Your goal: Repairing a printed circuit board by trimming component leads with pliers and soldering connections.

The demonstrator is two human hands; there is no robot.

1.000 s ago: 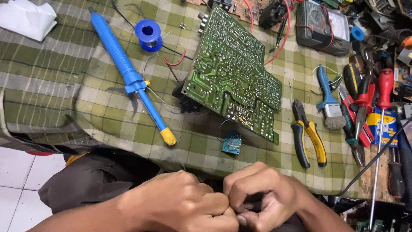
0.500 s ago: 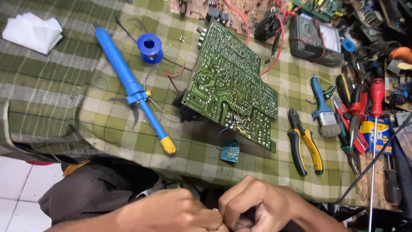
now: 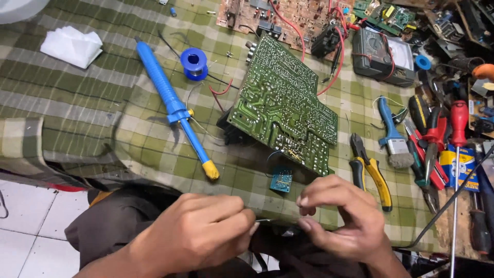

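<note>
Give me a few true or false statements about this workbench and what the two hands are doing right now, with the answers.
1. Both hands pinch a thin wire between them. True: the left hand and right hand hold a thin wire.
2. The blue desoldering pump is in the right hand. False: it lies on the checked cloth.
3. The green circuit board lies on the cloth. True.
4. The yellow-handled pliers lie left of the board. False: they lie to its right.
</note>
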